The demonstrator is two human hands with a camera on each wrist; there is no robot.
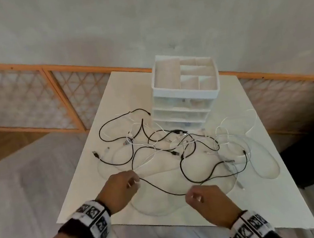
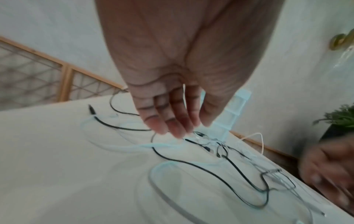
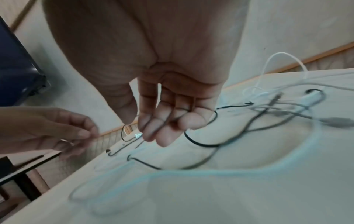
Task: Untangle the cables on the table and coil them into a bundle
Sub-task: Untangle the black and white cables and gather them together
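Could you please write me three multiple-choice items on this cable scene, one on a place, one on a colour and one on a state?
1. Where does the drawer organizer stand?
A. at the table's far side
B. on the floor
C. at the near edge

2. What colour is the cable stretched between the hands?
A. red
B. black
C. yellow

3. What state are the cables in?
A. coiled in a bundle
B. inside the organizer
C. tangled, spread out

Answers: 1 A, it stands beyond the tangle. 2 B, a black strand runs from the left hand to the right hand. 3 C, loops cross everywhere.
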